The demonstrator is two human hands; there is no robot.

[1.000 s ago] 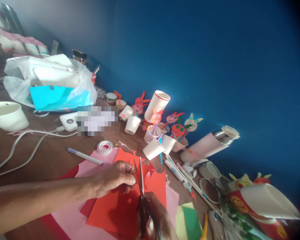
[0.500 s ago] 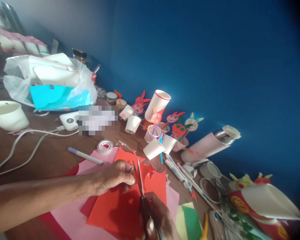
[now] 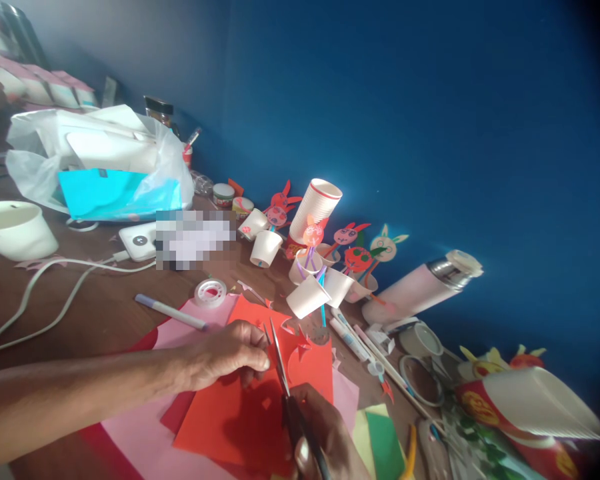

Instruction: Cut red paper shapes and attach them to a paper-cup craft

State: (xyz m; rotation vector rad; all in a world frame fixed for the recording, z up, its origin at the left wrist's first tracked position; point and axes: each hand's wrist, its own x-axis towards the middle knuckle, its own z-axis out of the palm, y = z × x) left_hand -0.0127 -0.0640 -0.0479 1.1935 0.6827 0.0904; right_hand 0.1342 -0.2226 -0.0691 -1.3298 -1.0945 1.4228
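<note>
– Red paper sheet point(image 3: 230, 427) in head view: where's it lying?
– On top of a larger pink sheet point(image 3: 140, 427), both on the bench point(image 3: 95, 287). Red scraps point(image 3: 300, 343) sit on its upper right part.
– State of the hands?
– Right hand point(image 3: 325, 427): curled round the handles of black-handled scissors point(image 3: 286, 387), firm grip. Blades point up-frame, tips slightly apart, over the red sheet. Left hand point(image 3: 235, 350): fingers curled, thumb closed in against them, just left of the blades. Can't tell whether a bit of red paper is in the pinch; it would blend with the sheet.
– Nearby?
– Capped marker point(image 3: 171, 312) across the pink sheet's upper left edge. White plastic ring point(image 3: 211, 293) just above that sheet. Green paper point(image 3: 384, 440) lower right, beside the right hand.
– Back of bench?
– Tipped white paper cup point(image 3: 305, 298) beyond the scissor tips, other cups near it. Orange paper animal head point(image 3: 313, 234) on purple sticks rising from one. Ribbed cup stack point(image 3: 316, 203) behind, leaning. Pink thermos point(image 3: 400, 293) tilted, to the right.
– Left side?
– White power bank point(image 3: 137, 241) with cable, clear plastic bag point(image 3: 170, 163) behind it.
</note>
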